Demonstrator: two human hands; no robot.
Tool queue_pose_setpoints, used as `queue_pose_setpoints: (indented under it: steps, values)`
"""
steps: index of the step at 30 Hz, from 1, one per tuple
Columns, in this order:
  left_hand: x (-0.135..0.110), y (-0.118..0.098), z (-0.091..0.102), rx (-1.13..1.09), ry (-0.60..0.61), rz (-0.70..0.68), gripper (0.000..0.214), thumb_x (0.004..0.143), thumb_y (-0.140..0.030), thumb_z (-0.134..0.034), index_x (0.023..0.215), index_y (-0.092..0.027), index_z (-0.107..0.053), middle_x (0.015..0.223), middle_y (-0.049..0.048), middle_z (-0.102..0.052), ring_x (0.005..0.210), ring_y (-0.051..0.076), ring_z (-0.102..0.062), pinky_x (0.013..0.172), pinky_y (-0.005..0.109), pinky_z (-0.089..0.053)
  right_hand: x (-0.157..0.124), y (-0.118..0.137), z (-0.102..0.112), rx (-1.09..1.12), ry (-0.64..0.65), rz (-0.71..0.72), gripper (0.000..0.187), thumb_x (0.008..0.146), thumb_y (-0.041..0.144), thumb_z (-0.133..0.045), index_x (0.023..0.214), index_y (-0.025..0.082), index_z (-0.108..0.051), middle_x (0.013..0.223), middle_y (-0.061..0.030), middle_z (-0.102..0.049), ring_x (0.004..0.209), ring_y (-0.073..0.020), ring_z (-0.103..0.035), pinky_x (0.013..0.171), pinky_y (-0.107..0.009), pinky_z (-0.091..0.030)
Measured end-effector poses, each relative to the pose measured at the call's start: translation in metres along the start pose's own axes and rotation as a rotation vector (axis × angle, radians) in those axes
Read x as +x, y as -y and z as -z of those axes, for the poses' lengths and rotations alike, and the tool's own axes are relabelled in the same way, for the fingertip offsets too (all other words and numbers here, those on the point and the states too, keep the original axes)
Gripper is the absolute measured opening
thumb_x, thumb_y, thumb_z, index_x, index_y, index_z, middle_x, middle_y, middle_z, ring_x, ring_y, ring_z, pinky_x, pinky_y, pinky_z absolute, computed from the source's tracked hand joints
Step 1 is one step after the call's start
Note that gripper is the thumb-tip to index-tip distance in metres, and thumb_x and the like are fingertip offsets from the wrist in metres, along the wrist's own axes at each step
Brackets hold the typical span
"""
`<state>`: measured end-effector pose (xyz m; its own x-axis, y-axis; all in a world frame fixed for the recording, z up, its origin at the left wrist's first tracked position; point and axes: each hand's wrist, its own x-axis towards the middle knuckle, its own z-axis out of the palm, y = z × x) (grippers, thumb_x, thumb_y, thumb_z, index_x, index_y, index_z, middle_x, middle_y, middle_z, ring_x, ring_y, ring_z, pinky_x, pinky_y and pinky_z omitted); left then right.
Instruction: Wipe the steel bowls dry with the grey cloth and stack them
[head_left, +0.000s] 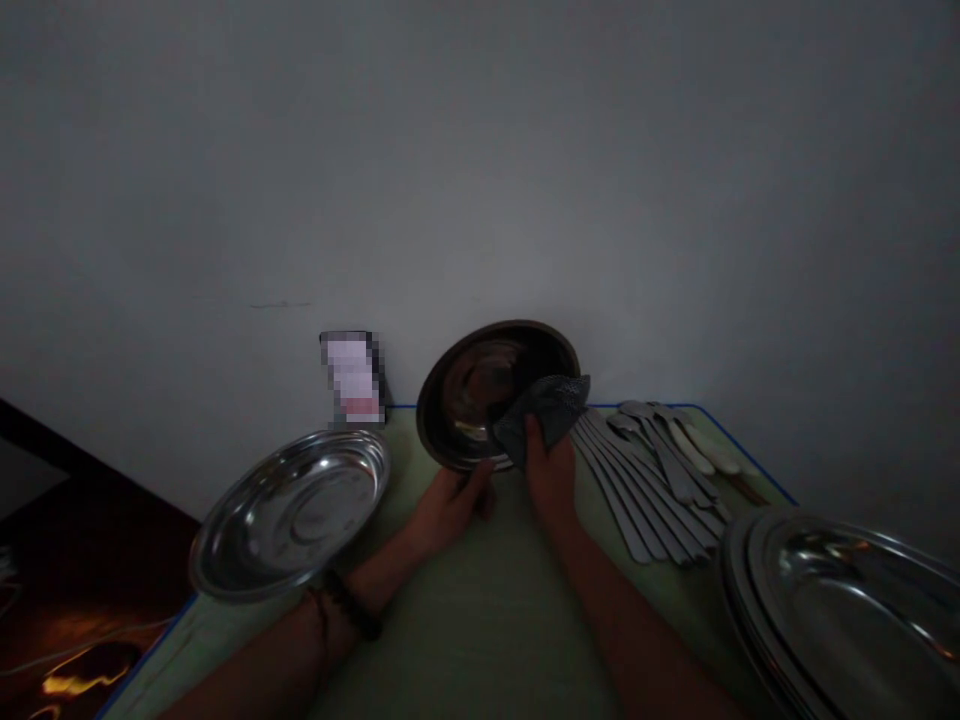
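At the left edge of the green table [465,640] sits a wide, shiny metal dish [300,520], its outer rim reaching past the blue trim. Just beyond it, at the far edge and close to the wall [480,160], stands a phone [352,378]; its screen is pixelated, so any writing there cannot be read.

The left forearm comes in from the near left, dark bands [349,605] around the wrist. The left hand [454,495] is closed on the lower rim of a metal bowl [472,390], thumb toward the right, the other fingers partly hidden. The bowl is tilted up near the middle of the far edge, its hollow facing the person.

The right forearm rises from the near right, and the right hand [553,465], thumb uppermost, is closed around a dark grey cloth [555,405], which lies against the bowl's lower right side.

To the right, metal cutlery [637,490] fans out toward the far right corner, with white-handled utensils [694,447] at its outer side. Nearer, along the right edge, is a stack of metal dishes [847,610], cut off by the frame.
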<state>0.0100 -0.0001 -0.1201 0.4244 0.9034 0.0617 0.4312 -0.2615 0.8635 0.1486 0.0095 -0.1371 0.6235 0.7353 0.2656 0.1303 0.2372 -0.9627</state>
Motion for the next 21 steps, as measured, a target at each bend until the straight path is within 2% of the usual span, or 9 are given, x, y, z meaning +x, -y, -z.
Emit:
queue_pose_setpoints:
  steps: [5, 9, 11, 13, 16, 19, 21]
  values:
    - [0.009, 0.008, -0.003, -0.03, -0.035, 0.026, 0.048, 0.084, -0.055, -0.042, 0.05, -0.021, -0.045, 0.046, -0.0033, -0.042, 0.046, 0.011, -0.039, 0.049, 0.025, -0.033, 0.003, -0.004, 0.0, 0.018, 0.009, -0.015, 0.054, 0.08, 0.055, -0.05, 0.103, 0.008, -0.064, 0.104, -0.0186, -0.069, 0.099, -0.0277, -0.064, 0.084, -0.035, -0.045]
    - [0.008, 0.0, -0.005, -0.133, -0.219, 0.081, 0.038, 0.075, -0.057, -0.054, 0.068, -0.019, -0.055, 0.051, -0.0037, -0.047, 0.049, 0.013, -0.041, 0.048, 0.025, -0.033, 0.006, -0.005, 0.002, 0.052, 0.011, 0.007, 0.05, 0.081, 0.053, -0.051, 0.104, 0.011, -0.064, 0.106, -0.0156, -0.07, 0.102, -0.0262, -0.063, 0.087, -0.035, -0.045]
    - [0.006, -0.005, -0.004, -0.222, -0.327, 0.158, 0.042, 0.073, -0.059, -0.055, 0.077, -0.018, -0.059, 0.056, -0.0026, -0.051, 0.051, 0.013, -0.043, 0.049, 0.025, -0.035, 0.005, -0.004, 0.003, 0.056, 0.035, 0.013, 0.048, 0.081, 0.052, -0.052, 0.104, 0.012, -0.064, 0.105, -0.0148, -0.07, 0.102, -0.0258, -0.063, 0.087, -0.035, -0.045]
    - [0.005, -0.007, -0.003, -0.261, -0.373, 0.242, 0.044, 0.072, -0.06, -0.054, 0.077, -0.017, -0.058, 0.054, -0.0035, -0.049, 0.049, 0.012, -0.041, 0.047, 0.025, -0.034, 0.003, -0.001, 0.003, 0.059, 0.046, 0.008, 0.048, 0.08, 0.051, -0.053, 0.104, 0.011, -0.064, 0.104, -0.0153, -0.07, 0.101, -0.0258, -0.064, 0.085, -0.034, -0.046]
    - [0.005, -0.003, -0.002, -0.213, -0.312, 0.243, 0.04, 0.072, -0.058, -0.054, 0.067, -0.019, -0.055, 0.05, -0.0044, -0.045, 0.047, 0.012, -0.039, 0.047, 0.026, -0.035, -0.001, 0.003, 0.002, 0.044, 0.062, -0.022, 0.047, 0.079, 0.052, -0.056, 0.1, 0.011, -0.065, 0.1, -0.0155, -0.071, 0.096, -0.0261, -0.066, 0.08, -0.033, -0.048]
    - [0.005, 0.002, -0.003, -0.147, -0.234, 0.148, 0.032, 0.072, -0.051, -0.058, 0.064, -0.02, -0.059, 0.059, -0.0009, -0.055, 0.056, 0.014, -0.048, 0.059, 0.029, -0.043, -0.006, 0.005, -0.001, 0.011, 0.152, -0.043, 0.042, 0.075, 0.052, -0.061, 0.092, 0.014, -0.067, 0.091, -0.013, -0.073, 0.087, -0.026, -0.068, 0.072, -0.031, -0.049]
    - [0.002, 0.002, -0.004, -0.121, -0.237, 0.12, 0.028, 0.072, -0.048, -0.059, 0.062, -0.022, -0.06, 0.062, 0.0007, -0.059, 0.06, 0.017, -0.053, 0.065, 0.031, -0.045, -0.008, 0.005, -0.002, 0.008, 0.226, -0.028, 0.038, 0.075, 0.051, -0.063, 0.089, 0.015, -0.068, 0.087, -0.0115, -0.074, 0.084, -0.0255, -0.069, 0.068, -0.03, -0.049]
